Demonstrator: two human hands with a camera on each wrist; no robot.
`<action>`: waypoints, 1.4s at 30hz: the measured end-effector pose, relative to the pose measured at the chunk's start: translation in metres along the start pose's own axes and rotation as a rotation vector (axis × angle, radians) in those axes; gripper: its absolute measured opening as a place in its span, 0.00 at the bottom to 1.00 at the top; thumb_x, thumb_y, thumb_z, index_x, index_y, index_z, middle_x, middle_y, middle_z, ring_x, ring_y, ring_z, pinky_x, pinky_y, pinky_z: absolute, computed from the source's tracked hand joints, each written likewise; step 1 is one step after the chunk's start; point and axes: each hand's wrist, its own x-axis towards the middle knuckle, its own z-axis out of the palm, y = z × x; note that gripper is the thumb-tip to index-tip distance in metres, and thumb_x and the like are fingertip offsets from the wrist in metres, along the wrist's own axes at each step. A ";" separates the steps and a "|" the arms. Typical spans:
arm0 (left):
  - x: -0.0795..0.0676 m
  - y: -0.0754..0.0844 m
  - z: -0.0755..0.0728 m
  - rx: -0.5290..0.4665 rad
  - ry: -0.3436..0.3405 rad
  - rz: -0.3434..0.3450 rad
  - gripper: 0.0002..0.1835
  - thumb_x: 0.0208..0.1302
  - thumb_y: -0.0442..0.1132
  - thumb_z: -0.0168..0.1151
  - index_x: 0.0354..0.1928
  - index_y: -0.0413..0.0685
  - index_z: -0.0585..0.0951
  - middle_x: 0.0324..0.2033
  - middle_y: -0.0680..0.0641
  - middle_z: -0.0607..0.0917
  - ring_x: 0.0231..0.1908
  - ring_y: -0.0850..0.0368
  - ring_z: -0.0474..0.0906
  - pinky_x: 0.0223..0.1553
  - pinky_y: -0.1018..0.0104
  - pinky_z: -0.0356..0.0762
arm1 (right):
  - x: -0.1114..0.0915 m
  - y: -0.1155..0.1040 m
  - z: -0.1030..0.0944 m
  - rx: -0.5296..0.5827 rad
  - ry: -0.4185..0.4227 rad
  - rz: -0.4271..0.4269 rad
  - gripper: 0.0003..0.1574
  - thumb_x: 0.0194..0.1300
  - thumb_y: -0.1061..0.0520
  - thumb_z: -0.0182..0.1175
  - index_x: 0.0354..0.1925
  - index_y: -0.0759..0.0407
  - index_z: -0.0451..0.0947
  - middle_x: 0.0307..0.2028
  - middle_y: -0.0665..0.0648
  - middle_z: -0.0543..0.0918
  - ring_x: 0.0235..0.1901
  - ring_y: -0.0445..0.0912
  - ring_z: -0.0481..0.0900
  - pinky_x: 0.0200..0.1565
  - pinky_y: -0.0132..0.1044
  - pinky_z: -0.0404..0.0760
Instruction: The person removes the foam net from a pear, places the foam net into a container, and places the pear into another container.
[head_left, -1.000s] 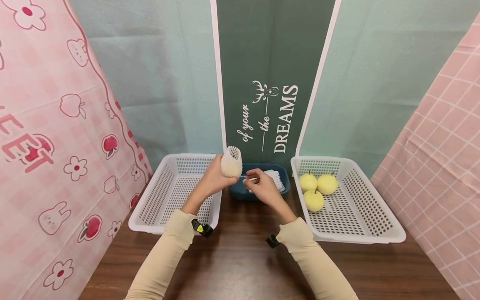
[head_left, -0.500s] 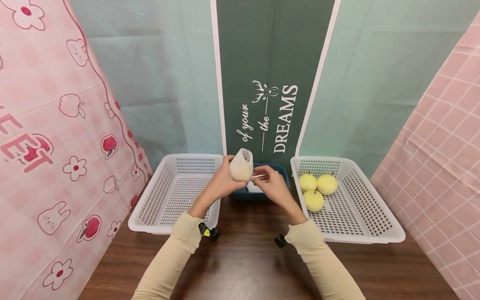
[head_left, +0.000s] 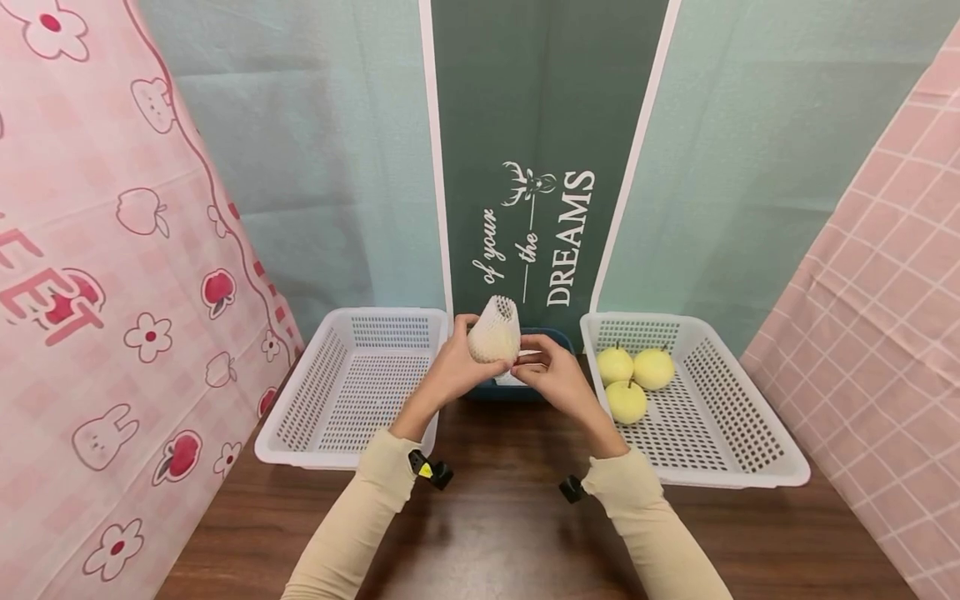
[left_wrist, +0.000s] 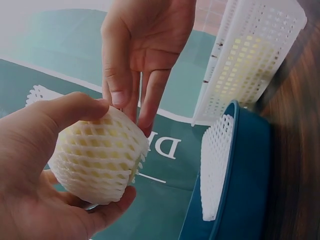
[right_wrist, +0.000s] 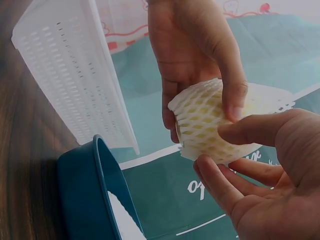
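My left hand [head_left: 454, 367] grips a yellow pear inside a white foam net [head_left: 495, 335], holding it above the dark blue basin. The net's narrower end stands up past the fruit. In the right wrist view, my right hand [right_wrist: 280, 165] pinches the lower part of the net [right_wrist: 205, 117] between thumb and fingers, close to the left thumb. The left wrist view shows yellow skin through the mesh of the foam net [left_wrist: 100, 155]. Right fingertips [left_wrist: 120, 97] meet the net at its edge there. Inside the basin [left_wrist: 250, 160] lies more white foam netting [left_wrist: 215, 170].
Several things stand on the brown wooden table [head_left: 495, 517]. A white perforated basket [head_left: 345, 458] is on the left, and another white basket [head_left: 720, 479] on the right holds three yellow pears [head_left: 627, 402]. A printed green cloth [head_left: 547, 108] hangs behind.
Both hands have moved right, carrying the netted pear along. The right hand, apart from the fruit a second ago, has come up against the net's lower part.
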 end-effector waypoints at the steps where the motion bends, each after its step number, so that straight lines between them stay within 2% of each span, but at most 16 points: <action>1: 0.000 0.000 0.000 -0.005 0.005 -0.001 0.51 0.57 0.50 0.81 0.75 0.49 0.60 0.55 0.36 0.82 0.47 0.44 0.81 0.45 0.53 0.83 | -0.001 0.000 0.000 0.017 -0.012 -0.005 0.33 0.70 0.63 0.69 0.70 0.65 0.73 0.61 0.70 0.83 0.59 0.62 0.86 0.57 0.46 0.87; 6: -0.001 0.002 0.003 -0.044 0.009 0.000 0.50 0.58 0.52 0.81 0.76 0.49 0.62 0.55 0.37 0.83 0.47 0.45 0.81 0.45 0.55 0.82 | -0.002 0.002 0.000 0.045 -0.013 0.006 0.38 0.70 0.61 0.72 0.73 0.62 0.70 0.64 0.69 0.81 0.61 0.61 0.85 0.56 0.42 0.87; 13: -0.004 0.004 0.010 -0.060 0.002 -0.004 0.50 0.60 0.55 0.80 0.78 0.52 0.61 0.57 0.37 0.83 0.49 0.47 0.83 0.46 0.55 0.83 | -0.005 0.006 0.000 0.056 0.020 0.018 0.37 0.71 0.61 0.70 0.73 0.63 0.69 0.67 0.69 0.78 0.63 0.62 0.84 0.58 0.45 0.86; 19: -0.005 0.002 0.013 -0.069 -0.034 0.009 0.53 0.61 0.48 0.78 0.79 0.49 0.54 0.65 0.34 0.77 0.57 0.41 0.81 0.55 0.47 0.84 | -0.007 0.012 -0.004 0.060 0.036 0.028 0.38 0.70 0.58 0.72 0.73 0.61 0.69 0.68 0.68 0.78 0.64 0.61 0.84 0.60 0.48 0.85; 23: -0.005 0.001 0.013 -0.097 -0.061 0.022 0.50 0.63 0.42 0.75 0.78 0.46 0.52 0.68 0.33 0.75 0.61 0.39 0.81 0.57 0.46 0.84 | -0.007 0.016 -0.005 0.052 0.040 0.018 0.38 0.70 0.56 0.72 0.72 0.61 0.70 0.67 0.69 0.79 0.63 0.62 0.84 0.60 0.49 0.85; 28: -0.004 -0.001 0.014 -0.152 -0.051 0.029 0.45 0.64 0.38 0.74 0.75 0.44 0.56 0.69 0.34 0.75 0.61 0.38 0.81 0.54 0.49 0.86 | -0.007 0.015 -0.007 0.063 0.044 0.011 0.38 0.70 0.57 0.72 0.72 0.62 0.70 0.67 0.68 0.79 0.64 0.61 0.83 0.60 0.45 0.86; 33: -0.004 -0.003 0.014 -0.169 -0.025 0.042 0.42 0.62 0.40 0.76 0.72 0.47 0.62 0.68 0.37 0.76 0.60 0.40 0.82 0.55 0.49 0.86 | -0.007 0.015 -0.007 0.114 0.037 0.024 0.37 0.70 0.60 0.72 0.72 0.63 0.69 0.68 0.68 0.77 0.65 0.62 0.82 0.59 0.40 0.86; 42: -0.004 -0.001 0.015 -0.205 -0.035 0.102 0.44 0.62 0.38 0.76 0.73 0.49 0.58 0.68 0.37 0.69 0.62 0.40 0.76 0.53 0.49 0.83 | -0.007 0.015 -0.005 0.209 -0.001 0.011 0.36 0.71 0.63 0.70 0.71 0.64 0.68 0.66 0.69 0.77 0.66 0.65 0.80 0.57 0.36 0.86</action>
